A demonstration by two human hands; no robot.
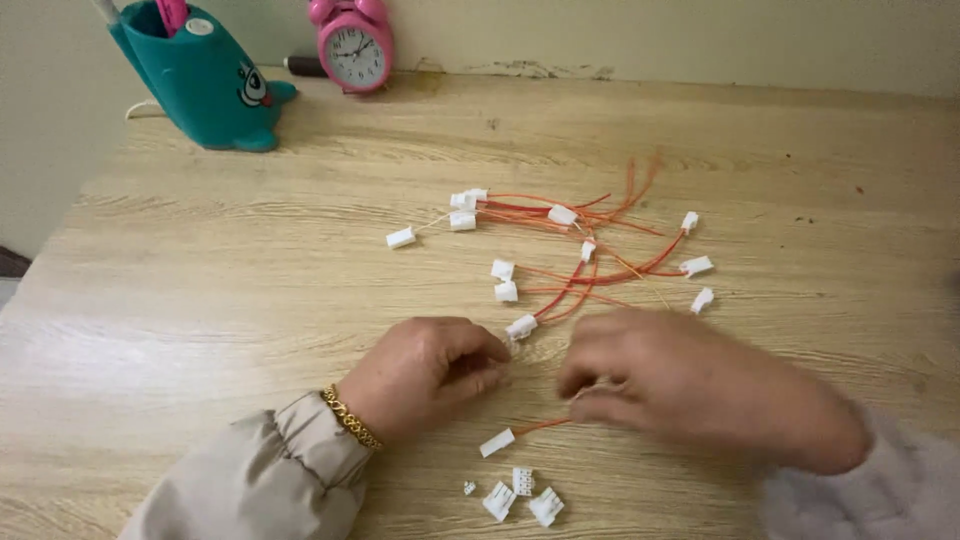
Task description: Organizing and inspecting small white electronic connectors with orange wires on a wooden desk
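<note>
We're at a wood table, both hands low in the head view, w/ a heap of red wires ending in white plugs just beyond them.

Left hand: curled into a loose fist, fingertips pinched together near a white plug at the heap's near edge. It looks like we're pinching sth small there, but we can't tell what; fingers hide it. Gold chain on the wrist, beige sleeve below it.

Right hand: blurred, fingers bent inward towards the left hand. A red wire w/ a white plug runs out from under its fingers, so we seem to be holding that wire by its far end; the blur keeps us from being sure of the grasp. The plug itself lies on the table between the two wrists, a bit nearer us.

Closer to us, near the bottom edge, a small cluster of loose white housings, no wires on them, lies just beside that plug.

Heap: wires fan out to the right & back, plugs scattered round the rim; one plug sits apart at the left on a pale wire.

Back left of the table: teal whale-shaped holder w/ pink & white items stuck in it. Next to it, against the wall, a pink alarm clock.
</note>
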